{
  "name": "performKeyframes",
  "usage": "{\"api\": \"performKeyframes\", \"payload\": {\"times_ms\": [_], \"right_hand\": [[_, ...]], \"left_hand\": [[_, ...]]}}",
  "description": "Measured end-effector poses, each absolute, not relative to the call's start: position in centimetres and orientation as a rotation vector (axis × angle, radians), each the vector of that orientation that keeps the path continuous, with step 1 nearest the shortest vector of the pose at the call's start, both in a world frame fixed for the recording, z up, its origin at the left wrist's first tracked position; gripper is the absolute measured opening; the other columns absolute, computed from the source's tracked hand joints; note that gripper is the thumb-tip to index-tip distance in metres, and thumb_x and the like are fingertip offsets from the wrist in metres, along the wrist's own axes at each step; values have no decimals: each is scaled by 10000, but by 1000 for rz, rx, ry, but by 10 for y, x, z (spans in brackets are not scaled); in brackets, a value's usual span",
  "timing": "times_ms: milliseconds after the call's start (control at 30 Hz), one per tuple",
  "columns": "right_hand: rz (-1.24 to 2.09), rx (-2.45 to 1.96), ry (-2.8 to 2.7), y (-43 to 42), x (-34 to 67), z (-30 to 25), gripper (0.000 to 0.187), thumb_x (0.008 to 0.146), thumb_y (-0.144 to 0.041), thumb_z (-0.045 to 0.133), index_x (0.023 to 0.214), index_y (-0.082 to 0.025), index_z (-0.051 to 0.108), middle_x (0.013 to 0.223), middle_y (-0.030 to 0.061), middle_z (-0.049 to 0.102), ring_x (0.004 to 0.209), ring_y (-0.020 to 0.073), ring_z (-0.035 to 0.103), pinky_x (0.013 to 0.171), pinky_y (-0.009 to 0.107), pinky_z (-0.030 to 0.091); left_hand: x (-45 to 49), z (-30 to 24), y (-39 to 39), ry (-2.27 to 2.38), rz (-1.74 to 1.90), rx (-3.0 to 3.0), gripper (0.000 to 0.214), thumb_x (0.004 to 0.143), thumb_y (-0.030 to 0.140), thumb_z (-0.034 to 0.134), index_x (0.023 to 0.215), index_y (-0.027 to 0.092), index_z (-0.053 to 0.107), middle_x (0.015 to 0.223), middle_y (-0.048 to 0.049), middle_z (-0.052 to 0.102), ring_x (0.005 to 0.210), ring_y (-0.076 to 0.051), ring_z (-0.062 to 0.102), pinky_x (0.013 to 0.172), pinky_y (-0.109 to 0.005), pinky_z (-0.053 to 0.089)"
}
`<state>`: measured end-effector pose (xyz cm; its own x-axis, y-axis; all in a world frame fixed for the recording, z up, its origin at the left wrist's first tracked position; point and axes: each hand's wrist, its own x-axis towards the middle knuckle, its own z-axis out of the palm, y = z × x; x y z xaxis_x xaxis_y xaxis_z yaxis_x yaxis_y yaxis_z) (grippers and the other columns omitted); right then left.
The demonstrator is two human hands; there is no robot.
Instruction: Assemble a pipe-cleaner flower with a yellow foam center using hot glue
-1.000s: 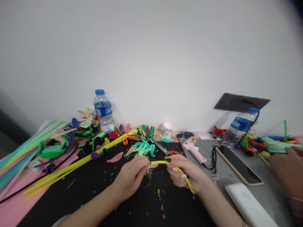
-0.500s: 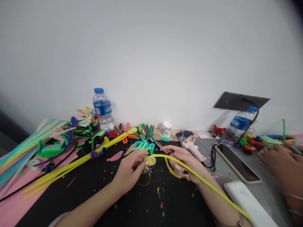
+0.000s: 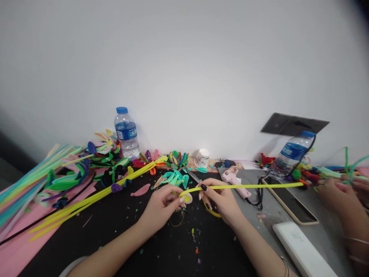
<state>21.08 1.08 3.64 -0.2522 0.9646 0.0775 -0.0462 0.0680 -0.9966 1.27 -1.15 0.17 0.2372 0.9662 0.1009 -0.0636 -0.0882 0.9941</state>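
Note:
Between the thumb and fingers of my left hand (image 3: 164, 202) is pinched a small coil (image 3: 188, 198), yellow inside with a pale outer ring. A long yellow pipe cleaner (image 3: 253, 186) runs from this coil to the right, almost level, its far end free near the phone. My right hand (image 3: 220, 198) is closed on the pipe cleaner close to the coil. Scissors (image 3: 195, 177) also sit in that hand, blades pointing away and a yellow handle loop below the fingers. Just behind my hands lies a pile of turquoise pipe-cleaner petals (image 3: 174, 178).
Yellow pipe cleaners (image 3: 95, 200) and coloured bundles lie left, by a water bottle (image 3: 127, 132). A paper cup (image 3: 201, 157) stands behind. To the right are a pink glue gun (image 3: 235, 182), phone (image 3: 291, 202), white box (image 3: 302, 250) and another person's hands (image 3: 340, 196) with green pipe cleaner.
The yellow pipe cleaner's free end has swung up and away from my right forearm and now points straight right. My right hand has turned and its fingers have closed nearer the coil.

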Motion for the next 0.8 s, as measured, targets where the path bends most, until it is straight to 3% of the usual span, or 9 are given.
{"api": "performKeyframes", "payload": {"times_ms": [233,800], "right_hand": [[1276,-1180,-1529,10,213,32,283,805,-360,594,613,-156,561,459,-41,486,375,56,348,388,191,225],[1406,-1180,-1447,7,204,34,247,757,-311,574,556,-172,532,414,-67,427,382,61,329,402,199,215]], "left_hand": [[15,-2,-10,957,1118,1384,133,778,257,663,856,157,622,876,-56,659,785,-205,693,670,-282,549],[13,2,-17,1028,1291,1402,149,782,200,627,885,218,521,747,4,685,740,-186,715,689,-286,555]]}}
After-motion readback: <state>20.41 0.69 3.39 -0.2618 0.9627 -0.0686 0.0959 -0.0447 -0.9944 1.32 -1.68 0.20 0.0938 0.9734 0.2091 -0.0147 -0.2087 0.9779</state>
